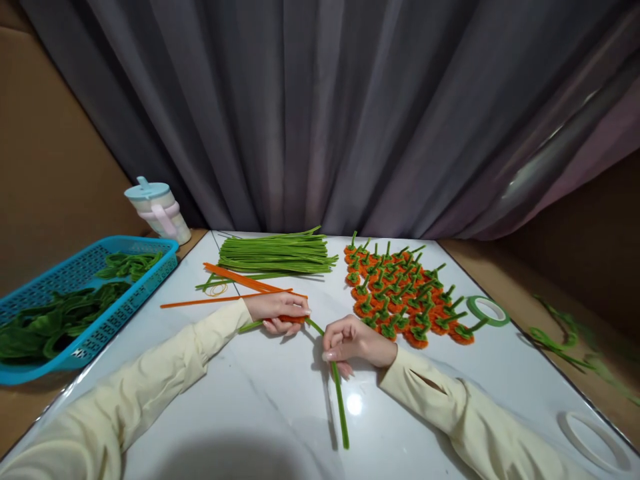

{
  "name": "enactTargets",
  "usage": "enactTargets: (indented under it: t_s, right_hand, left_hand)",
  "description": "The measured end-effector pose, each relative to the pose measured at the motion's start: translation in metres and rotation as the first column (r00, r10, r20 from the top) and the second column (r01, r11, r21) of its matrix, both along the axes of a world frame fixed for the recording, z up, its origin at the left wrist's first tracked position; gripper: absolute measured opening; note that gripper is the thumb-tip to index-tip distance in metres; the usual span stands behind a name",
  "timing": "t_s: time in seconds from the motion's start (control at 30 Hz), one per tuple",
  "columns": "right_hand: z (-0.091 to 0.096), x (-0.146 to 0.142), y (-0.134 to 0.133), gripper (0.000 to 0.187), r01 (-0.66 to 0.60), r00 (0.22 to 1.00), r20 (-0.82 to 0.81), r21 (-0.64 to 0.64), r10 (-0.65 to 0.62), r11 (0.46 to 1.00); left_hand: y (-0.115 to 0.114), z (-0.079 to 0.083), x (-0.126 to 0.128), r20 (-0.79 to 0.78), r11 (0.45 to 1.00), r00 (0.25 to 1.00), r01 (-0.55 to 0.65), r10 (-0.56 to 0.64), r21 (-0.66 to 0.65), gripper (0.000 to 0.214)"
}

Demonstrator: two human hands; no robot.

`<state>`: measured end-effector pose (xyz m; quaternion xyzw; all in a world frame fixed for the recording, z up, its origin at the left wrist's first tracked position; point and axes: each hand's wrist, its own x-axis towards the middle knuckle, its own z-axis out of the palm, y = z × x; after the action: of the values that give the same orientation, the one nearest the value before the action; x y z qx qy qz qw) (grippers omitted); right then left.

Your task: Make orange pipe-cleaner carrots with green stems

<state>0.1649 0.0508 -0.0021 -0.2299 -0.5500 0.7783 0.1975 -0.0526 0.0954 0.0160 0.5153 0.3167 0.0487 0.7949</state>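
Note:
Near the middle of the table, my left hand [280, 312] is closed around a small fuzzy orange piece [295, 319], mostly hidden by the fingers. A green pipe cleaner [341, 407] runs from that hand across to my right hand [355, 343], which pinches it between thumb and fingers. Its long end hangs toward me below the right hand, while a short green end shows left of the left hand. Just beyond the left hand lie several straight orange pipe cleaners [240, 277].
A stack of green pipe cleaners [275, 255] lies at the back. Several orange pieces with green stems [395, 293] stand in rows at right, beside a green tape roll [488, 311]. At left are a blue basket [100, 333] of green pieces and a lidded cup [159, 210]. A white ring [593, 441] lies front right.

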Motion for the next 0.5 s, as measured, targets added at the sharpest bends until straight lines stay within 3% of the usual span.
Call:
enactTargets:
  t_s: [0.3, 0.5]
  right_hand:
    - [0.0006, 0.0008, 0.0002, 0.025, 0.006, 1.0, -0.013, -0.023, -0.007, 1.0]
    - [0.0026, 0.0019, 0.0013, 0.026, -0.03, 0.999, -0.024, -0.016, 0.029, 0.999]
  left_hand:
    - [0.0045, -0.0075, -0.0036, -0.006, 0.997, 0.998, 0.07, -0.07, 0.024, 0.03]
    - [0.0075, -0.0039, -0.0087, -0.07, 0.982, 0.98, 0.189, -0.187, 0.012, 0.023]
